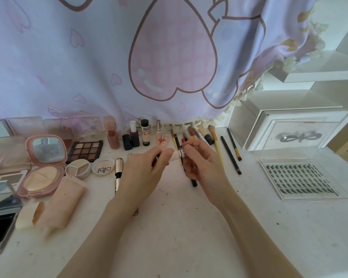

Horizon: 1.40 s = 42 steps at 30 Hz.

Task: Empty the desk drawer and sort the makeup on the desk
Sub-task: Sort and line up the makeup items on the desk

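Both my hands meet over the middle of the white desk (179, 227). A small pale pink tube (178, 154) with a white labelled band lies across between them. My left hand (147, 169) grips its left end and my right hand (201, 159) pinches the right end by the label. Behind them stand small bottles (145, 135) and lipsticks in a row. Brushes and pencils (230, 155) lie side by side to the right. Powder compacts (42, 173) and an eyeshadow palette (84, 151) sit on the left.
A clear box of false lashes (303, 180) lies at the right, with a white box (289, 131) behind it. A lilac cloth with a big pink heart (169, 57) hangs along the back. A beige tube (66, 201) and a mirror case (0, 217) lie at front left.
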Tool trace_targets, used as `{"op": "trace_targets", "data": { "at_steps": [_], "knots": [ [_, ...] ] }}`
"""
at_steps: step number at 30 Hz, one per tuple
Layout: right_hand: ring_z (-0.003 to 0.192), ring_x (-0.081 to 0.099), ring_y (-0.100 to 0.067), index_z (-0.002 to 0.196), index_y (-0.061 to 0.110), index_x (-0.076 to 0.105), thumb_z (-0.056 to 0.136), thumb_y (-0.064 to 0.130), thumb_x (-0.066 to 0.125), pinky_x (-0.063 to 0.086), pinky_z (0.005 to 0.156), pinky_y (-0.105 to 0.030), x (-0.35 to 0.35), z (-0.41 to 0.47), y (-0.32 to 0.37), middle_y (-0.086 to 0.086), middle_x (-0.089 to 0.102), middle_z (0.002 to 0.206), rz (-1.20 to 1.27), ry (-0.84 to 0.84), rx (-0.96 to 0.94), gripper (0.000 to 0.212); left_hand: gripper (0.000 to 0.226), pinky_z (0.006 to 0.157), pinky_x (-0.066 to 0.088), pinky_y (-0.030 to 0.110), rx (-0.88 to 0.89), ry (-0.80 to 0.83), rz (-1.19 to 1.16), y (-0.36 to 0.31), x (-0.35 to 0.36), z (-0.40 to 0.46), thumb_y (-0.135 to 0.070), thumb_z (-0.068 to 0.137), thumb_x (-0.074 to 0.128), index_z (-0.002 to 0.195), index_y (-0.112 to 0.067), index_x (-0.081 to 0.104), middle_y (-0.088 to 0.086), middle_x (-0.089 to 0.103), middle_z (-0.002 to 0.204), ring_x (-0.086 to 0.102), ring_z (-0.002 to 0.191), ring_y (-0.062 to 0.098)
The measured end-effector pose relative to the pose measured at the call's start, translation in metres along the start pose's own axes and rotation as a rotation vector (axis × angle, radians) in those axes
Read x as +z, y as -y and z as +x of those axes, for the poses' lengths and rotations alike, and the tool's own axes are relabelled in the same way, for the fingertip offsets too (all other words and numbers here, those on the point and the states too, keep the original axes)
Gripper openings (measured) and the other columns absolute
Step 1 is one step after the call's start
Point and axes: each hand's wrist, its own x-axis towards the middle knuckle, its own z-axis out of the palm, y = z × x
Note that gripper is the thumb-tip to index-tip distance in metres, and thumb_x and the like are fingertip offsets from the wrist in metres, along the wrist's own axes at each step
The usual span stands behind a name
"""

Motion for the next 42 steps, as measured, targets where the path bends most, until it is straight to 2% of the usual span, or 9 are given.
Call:
{"op": "trace_targets", "data": {
  "at_steps": [4, 7, 12, 18, 23, 28, 33, 36, 42],
  "knots": [
    [0.049, 0.037, -0.010, 0.100, 0.003, 0.055, 0.097, 0.008, 0.045, 0.026, 0.046, -0.023, 0.002, 0.002, -0.003, 0.005, 0.050, 0.057, -0.011, -0.015, 0.011, 0.012, 0.022, 0.049, 0.035, 0.018, -0.010, -0.021, -0.083, 0.003, -0.002, 0.001, -0.060, 0.079, 0.047, 0.087, -0.040, 0.045, -0.001, 0.052, 0.056, 0.047, 0.054, 0.007],
    [0.049, 0.038, -0.011, 0.093, 0.008, 0.058, 0.097, 0.012, 0.048, 0.028, 0.045, -0.022, 0.000, 0.004, -0.004, 0.003, 0.049, 0.058, 0.020, -0.042, 0.017, 0.011, 0.033, 0.056, 0.040, 0.020, 0.010, 0.066, -0.045, 0.002, -0.002, 0.000, -0.045, 0.079, 0.063, 0.099, -0.036, 0.040, -0.009, 0.053, 0.068, 0.047, 0.057, 0.006],
    [0.053, 0.040, -0.011, 0.090, 0.010, 0.061, 0.095, 0.012, 0.051, 0.032, 0.045, -0.020, -0.003, 0.004, -0.005, -0.001, 0.048, 0.061, 0.022, -0.061, -0.011, 0.011, 0.028, 0.054, 0.036, 0.017, 0.008, 0.115, 0.087, 0.001, -0.001, 0.002, -0.052, 0.082, 0.052, 0.095, -0.026, 0.051, -0.011, 0.051, 0.070, 0.047, 0.062, 0.004],
    [0.061, 0.052, 0.001, 0.102, 0.017, 0.065, 0.091, 0.012, 0.057, 0.041, 0.060, -0.016, -0.006, 0.006, -0.008, 0.014, 0.060, 0.074, -0.168, -0.130, -0.125, 0.015, 0.055, 0.060, 0.035, 0.011, 0.025, 0.101, 0.098, 0.005, 0.001, 0.006, -0.064, 0.074, 0.034, 0.088, -0.018, 0.060, -0.012, 0.049, 0.077, 0.046, 0.070, 0.004],
    [0.073, 0.055, -0.003, 0.110, 0.015, 0.065, 0.089, 0.008, 0.059, 0.042, 0.071, -0.022, -0.009, 0.009, -0.010, 0.012, 0.064, 0.087, -0.117, -0.170, -0.111, 0.023, 0.030, 0.065, 0.033, 0.004, 0.027, 0.134, 0.049, 0.007, 0.001, 0.006, -0.044, 0.085, 0.053, 0.092, -0.017, 0.063, -0.016, 0.044, 0.077, 0.044, 0.068, -0.003],
    [0.091, 0.058, -0.011, 0.112, 0.012, 0.063, 0.087, 0.002, 0.059, 0.043, 0.076, -0.026, -0.012, 0.012, -0.011, 0.006, 0.068, 0.111, 0.043, -0.190, -0.097, 0.027, 0.027, 0.066, 0.033, 0.005, 0.030, 0.240, -0.010, 0.005, 0.002, 0.006, -0.033, 0.087, 0.057, 0.108, -0.017, 0.062, -0.017, 0.045, 0.084, 0.045, 0.073, -0.002],
    [0.085, 0.057, -0.007, 0.116, 0.017, 0.061, 0.086, 0.004, 0.060, 0.043, 0.078, -0.024, -0.011, 0.012, -0.012, 0.000, 0.067, 0.102, 0.093, -0.163, -0.143, 0.033, 0.020, 0.066, 0.035, 0.011, 0.006, 0.251, -0.079, 0.003, 0.000, 0.007, -0.022, 0.092, 0.053, 0.106, -0.013, 0.064, -0.013, 0.050, 0.083, 0.048, 0.074, 0.006],
    [0.073, 0.057, -0.003, 0.122, 0.015, 0.058, 0.090, 0.002, 0.056, 0.043, 0.069, -0.021, -0.011, 0.010, -0.010, 0.012, 0.066, 0.085, 0.094, -0.145, -0.129, 0.034, 0.017, 0.069, 0.037, 0.018, -0.010, 0.239, -0.100, 0.003, -0.001, 0.007, -0.020, 0.093, 0.051, 0.100, -0.013, 0.064, -0.001, 0.058, 0.088, 0.051, 0.080, 0.017],
    [0.058, 0.049, 0.002, 0.084, 0.017, 0.070, 0.087, 0.012, 0.063, 0.039, 0.058, -0.009, -0.004, 0.004, -0.006, 0.016, 0.057, 0.063, -0.270, -0.037, -0.226, 0.010, 0.018, 0.076, 0.041, 0.029, -0.023, 0.184, -0.139, 0.000, -0.003, 0.007, -0.017, 0.092, 0.053, 0.099, -0.012, 0.069, 0.004, 0.065, 0.088, 0.056, 0.082, 0.019]
  ]
}}
